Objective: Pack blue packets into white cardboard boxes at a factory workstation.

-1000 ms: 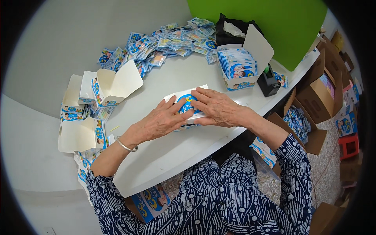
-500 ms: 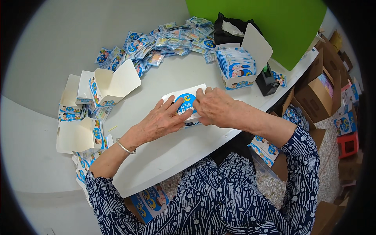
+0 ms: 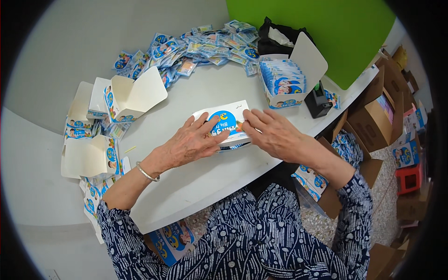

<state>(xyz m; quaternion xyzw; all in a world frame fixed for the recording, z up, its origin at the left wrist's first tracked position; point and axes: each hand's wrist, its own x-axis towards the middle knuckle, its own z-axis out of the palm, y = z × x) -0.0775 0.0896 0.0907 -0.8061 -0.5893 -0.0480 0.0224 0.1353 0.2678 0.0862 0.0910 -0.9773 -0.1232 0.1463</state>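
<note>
A white carton point(image 3: 228, 108) with a blue round print and a lid lowered over its top sits on the table in front of me. Striped blue packets point(image 3: 233, 146) show in a slit under the lid's near edge. My left hand point(image 3: 189, 142) holds the carton's left end, fingers over the lid and thumb toward the near side. A silver bangle circles that wrist. At the carton's right end is my right hand point(image 3: 275, 135), its fingers stretched out and slightly apart, tips at the lid's edge.
A heap of small packets point(image 3: 200, 49) lies along the back of the white table point(image 3: 186, 196). An open carton full of packets point(image 3: 282, 84) stands back right, beside a black tape dispenser point(image 3: 318, 100). Open cartons point(image 3: 135, 95) crowd the left; brown boxes point(image 3: 373, 116) are off the right edge.
My right hand has loosened its bunched fingers and slid rightward off the lid, uncovering more print. The left hand stays on the carton. The whole view has shifted slightly.
</note>
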